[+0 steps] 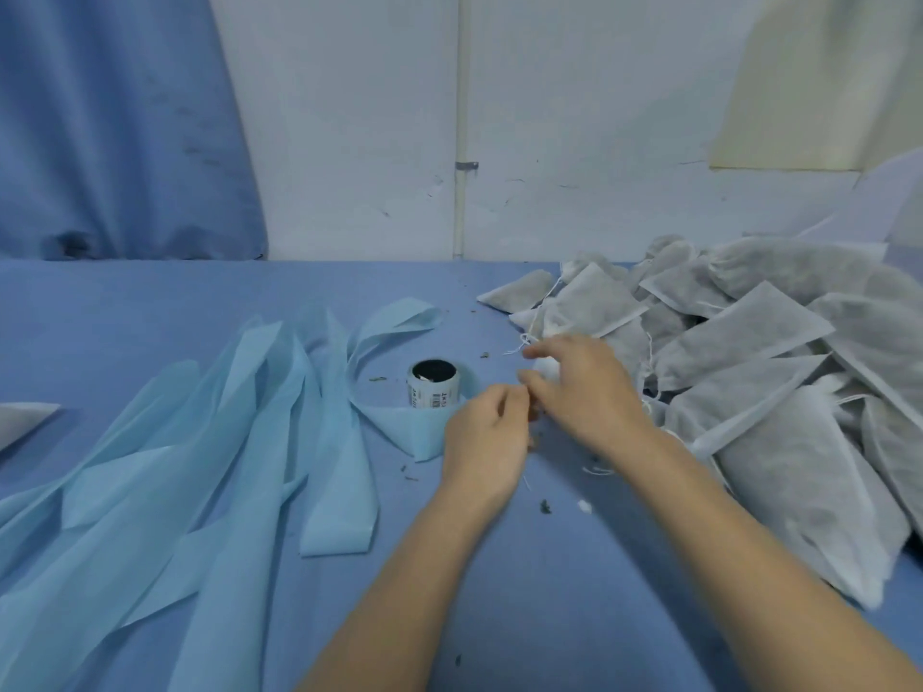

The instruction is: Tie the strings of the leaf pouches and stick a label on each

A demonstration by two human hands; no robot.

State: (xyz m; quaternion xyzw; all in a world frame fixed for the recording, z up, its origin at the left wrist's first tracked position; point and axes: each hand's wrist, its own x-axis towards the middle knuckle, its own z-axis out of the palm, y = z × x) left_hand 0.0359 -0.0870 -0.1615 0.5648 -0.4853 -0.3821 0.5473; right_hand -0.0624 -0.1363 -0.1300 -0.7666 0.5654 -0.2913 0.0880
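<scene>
left hand (487,432): fingers curled, pinching a thin white string (525,479); a loose end trails down under the palm.
right hand (582,384): just beside the left, fingertips meeting it, curled over the bunched white neck of a leaf pouch (547,366). Looks like it pinches the other string end; the grip itself is hidden.
step: tying judged in progress, knot not visible.
pouch pile (779,372): heaped right of the right hand, touching its wrist side, drawstrings crossing each other.
label roll (433,384): stands just left of the left hand, on the worktop (150,302).
backing strips (210,442): pale blue, spread further left.
risk 1: string is thin, so the pinch may slip and the knot end up slack.
risk 2: a neighbouring pouch's string caught in the tie, given how the pile crowds the right hand.
risk 3: leaf crumbs (545,505) near the hands could foul label adhesive.
</scene>
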